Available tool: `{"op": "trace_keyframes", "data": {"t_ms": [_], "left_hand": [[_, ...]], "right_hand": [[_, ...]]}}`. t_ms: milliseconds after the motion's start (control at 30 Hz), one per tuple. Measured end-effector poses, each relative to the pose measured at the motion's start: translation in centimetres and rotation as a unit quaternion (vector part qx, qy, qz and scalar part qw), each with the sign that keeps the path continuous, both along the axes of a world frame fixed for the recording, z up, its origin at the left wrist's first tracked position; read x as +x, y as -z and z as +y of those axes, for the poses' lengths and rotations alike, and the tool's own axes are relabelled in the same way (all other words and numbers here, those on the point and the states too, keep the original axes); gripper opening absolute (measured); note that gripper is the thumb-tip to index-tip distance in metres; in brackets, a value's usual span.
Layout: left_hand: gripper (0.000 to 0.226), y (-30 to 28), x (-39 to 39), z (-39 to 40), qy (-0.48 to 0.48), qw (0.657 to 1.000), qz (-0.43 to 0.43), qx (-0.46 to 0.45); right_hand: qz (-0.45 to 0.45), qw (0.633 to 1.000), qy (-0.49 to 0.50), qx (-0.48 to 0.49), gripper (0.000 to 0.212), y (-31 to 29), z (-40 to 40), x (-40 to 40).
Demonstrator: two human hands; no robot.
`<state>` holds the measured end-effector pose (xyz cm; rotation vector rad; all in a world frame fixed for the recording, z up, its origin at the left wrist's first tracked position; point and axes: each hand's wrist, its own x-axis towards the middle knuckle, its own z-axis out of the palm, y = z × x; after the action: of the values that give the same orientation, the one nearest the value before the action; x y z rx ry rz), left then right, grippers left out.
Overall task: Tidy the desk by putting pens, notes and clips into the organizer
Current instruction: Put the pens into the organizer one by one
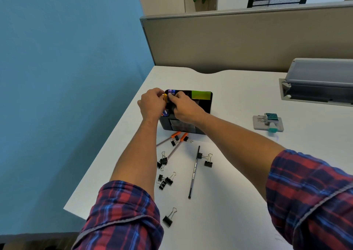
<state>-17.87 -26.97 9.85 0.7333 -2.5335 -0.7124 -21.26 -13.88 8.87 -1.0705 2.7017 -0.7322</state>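
A black desk organizer (pixel 202 112) stands on the white desk (pixel 238 183), with green sticky notes (pixel 201 95) in its back right slot. My left hand (pixel 150 104) pinches a yellow pen cap or pen (pixel 165 98) at the organizer's left edge. My right hand (pixel 184 107) reaches over the organizer and pinches a purple item (pixel 170 92) at its back left compartment. In front lie two orange-capped pens (pixel 172 137), a long black pen (pixel 194 171) and several black binder clips (pixel 166 180), one alone near me (pixel 169 218).
A grey stamp pad with a teal stamp (pixel 268 122) sits at the right. A grey cable tray lid (pixel 317 81) stands open at the back right. A beige partition (pixel 248 39) lines the desk's far edge. The desk's left edge drops to a blue floor.
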Motion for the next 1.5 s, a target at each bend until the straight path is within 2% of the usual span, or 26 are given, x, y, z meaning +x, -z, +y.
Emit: {"op": "trace_keyframes", "data": {"t_ms": [133,267,367,433,500,567,667,733,867,933,1033,1300,1500], "left_hand": [[0.026,-0.1,0.7,0.4,0.009,1.0,0.009,-0.025],[0.024,-0.7,1.6,1.0,0.049,0.989,0.059,-0.128],[0.021,-1.0,2.6,1.5,0.095,0.971,0.079,-0.203],[0.018,-0.8,3.7,1.9,0.101,0.961,0.123,-0.224],[0.017,-0.2,5.2,2.4,0.102,0.956,0.155,-0.228],[0.019,0.9,6.7,2.8,0.106,0.956,0.155,-0.225],[0.016,2.9,8.6,2.8,0.115,0.968,0.109,-0.196],[0.015,4.4,9.4,2.7,0.12,0.978,0.046,-0.166],[0.015,6.6,9.9,2.2,0.11,0.987,-0.063,-0.096],[0.027,7.4,9.9,1.8,0.105,0.986,-0.091,-0.087],[0.036,8.1,9.8,1.2,0.101,0.984,-0.113,-0.091],[0.031,9.3,8.9,0.9,0.093,0.972,-0.176,-0.123],[0.018,9.5,8.3,1.4,0.096,0.963,-0.205,-0.149]], "right_hand": [[0.052,0.998,0.0,-0.043,0.045,0.3,1.1,0.5],[0.113,0.985,0.056,-0.12,0.036,0.7,2.0,1.0],[0.166,0.973,0.057,-0.151,0.014,0.5,2.7,1.9],[0.187,0.975,0.021,-0.122,0.019,0.4,3.3,2.5],[0.165,0.983,-0.029,-0.075,0.036,0.5,4.0,3.5],[0.144,0.986,-0.085,-0.017,0.04,0.9,4.3,4.7],[0.139,0.972,-0.18,0.063,0.023,2.2,4.3,6.3],[0.14,0.96,-0.219,0.107,0.02,3.3,4.2,6.8],[0.156,0.95,-0.231,0.141,0.054,5.8,4.0,7.2],[0.156,0.952,-0.216,0.154,0.056,6.2,4.2,7.5],[0.156,0.953,-0.197,0.166,0.048,6.6,4.5,8.0],[0.175,0.937,-0.206,0.22,0.036,7.2,4.3,8.3],[0.215,0.93,-0.215,0.21,0.035,7.4,4.1,8.4]]}}
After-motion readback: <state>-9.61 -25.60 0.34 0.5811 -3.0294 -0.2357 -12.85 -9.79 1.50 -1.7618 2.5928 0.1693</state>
